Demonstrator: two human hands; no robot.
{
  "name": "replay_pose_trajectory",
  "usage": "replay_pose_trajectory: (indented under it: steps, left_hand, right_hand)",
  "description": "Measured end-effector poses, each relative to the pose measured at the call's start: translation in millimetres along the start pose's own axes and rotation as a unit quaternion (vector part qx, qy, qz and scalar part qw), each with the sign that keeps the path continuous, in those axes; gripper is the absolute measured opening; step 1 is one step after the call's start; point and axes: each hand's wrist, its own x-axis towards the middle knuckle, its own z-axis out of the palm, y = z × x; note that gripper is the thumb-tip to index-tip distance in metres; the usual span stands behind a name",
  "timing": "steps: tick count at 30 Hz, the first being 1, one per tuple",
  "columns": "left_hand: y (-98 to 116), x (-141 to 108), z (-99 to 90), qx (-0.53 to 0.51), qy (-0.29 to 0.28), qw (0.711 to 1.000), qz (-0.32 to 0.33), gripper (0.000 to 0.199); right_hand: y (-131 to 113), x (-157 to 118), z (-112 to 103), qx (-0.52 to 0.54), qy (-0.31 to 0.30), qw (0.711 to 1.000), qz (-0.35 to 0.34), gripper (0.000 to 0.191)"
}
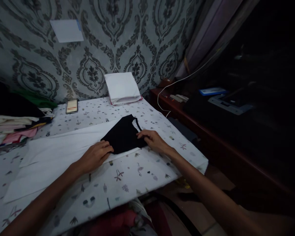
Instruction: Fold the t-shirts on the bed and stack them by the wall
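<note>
A shirt [124, 137] with a black upper part and a long white lower part [61, 149] lies folded lengthwise on a patterned cloth. Its neckline, with a pale label inside, faces right. My left hand [97, 155] is on the near edge where black meets white, its fingers bent together over the fabric. Beside the neckline, my right hand [152, 139] pinches the black fabric between thumb and fingers. The fabric under my fingers is partly hidden.
The patterned cloth [127, 178] covers the table. A folded white stack [124, 87] stands by the wall; heaped clothes [17, 124] lie left. A small box-like object [71, 106] is at the back. A white cable [177, 80] hangs over the dark red furniture [199, 121] on the right.
</note>
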Motion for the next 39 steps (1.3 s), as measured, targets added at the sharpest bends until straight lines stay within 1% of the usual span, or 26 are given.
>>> replay_pose_trajectory:
  steps: [4,6,10,12,16,18,21,24,26,28,30,31,32,33,35,37,39]
  left_hand:
    - [-0.7,-1.5,-2.5,-0.020,0.012,1.000,0.005,0.024]
    - [-0.2,-2.1,-1.4,-0.022,0.027,0.999,0.006,0.024]
    - [0.1,-1.5,2.3,-0.023,0.053,0.998,0.016,0.024]
    - [0.0,-0.6,3.2,-0.026,0.057,0.998,0.021,0.025]
    - [-0.1,0.6,3.8,-0.031,0.058,0.997,0.027,0.027]
    - [-0.5,0.7,4.6,-0.033,0.060,0.997,0.029,0.028]
    - [-2.3,-0.1,7.2,-0.038,0.059,0.997,0.036,0.030]
    - [-5.2,-1.4,10.4,-0.040,0.053,0.997,0.039,0.030]
    - [-6.7,-2.3,12.2,-0.041,0.051,0.997,0.038,0.029]
    - [-7.5,-3.0,13.5,-0.044,0.050,0.997,0.034,0.029]
    - [-7.8,-3.5,14.6,-0.049,0.053,0.997,0.032,0.029]
    - [-7.7,-3.5,15.2,-0.052,0.056,0.997,0.030,0.029]
    - [-7.6,-3.6,15.8,-0.055,0.059,0.996,0.029,0.029]
    - [-7.4,-3.6,16.4,-0.057,0.063,0.996,0.028,0.029]
    - [-6.7,-3.6,17.3,-0.058,0.068,0.996,0.024,0.029]
    - [-5.3,-3.9,17.5,-0.056,0.071,0.996,0.022,0.030]
    - [-3.3,-4.1,17.1,-0.054,0.076,0.995,0.024,0.031]
  right_hand:
    - [1.5,19.9,5.6,0.059,0.061,0.994,0.066,0.024]
    - [5.6,33.1,9.9,0.071,0.080,0.989,0.101,0.028]
    - [13.1,58.2,16.5,-0.003,0.109,0.979,0.172,0.032]
    - [13.3,68.6,17.5,-0.046,0.103,0.976,0.189,0.028]
    - [9.2,84.4,16.8,-0.108,0.062,0.972,0.201,0.006]
    - [7.4,89.6,16.1,-0.122,0.053,0.971,0.199,0.005]
    - [5.1,92.3,15.2,-0.146,0.058,0.968,0.193,0.005]
    - [0.7,85.4,13.1,-0.162,0.064,0.966,0.190,0.003]
    - [-4.7,73.2,10.4,-0.178,0.069,0.964,0.184,0.004]
    - [-12.2,55.3,7.1,-0.217,0.068,0.957,0.181,0.015]
    - [-20.4,34.9,4.8,-0.264,0.054,0.945,0.183,0.032]
    - [-24.0,25.1,4.5,-0.281,0.045,0.940,0.186,0.037]
    - [-27.0,16.4,4.8,-0.289,0.035,0.938,0.190,0.037]
    - [-29.0,9.2,5.8,-0.290,0.028,0.938,0.190,0.032]
    - [-30.7,-0.1,8.8,-0.275,0.026,0.944,0.178,0.017]
    - [-30.4,-3.1,11.7,-0.249,0.036,0.955,0.159,0.006]
    - [-30.2,-2.3,12.8,-0.227,0.058,0.962,0.143,0.006]
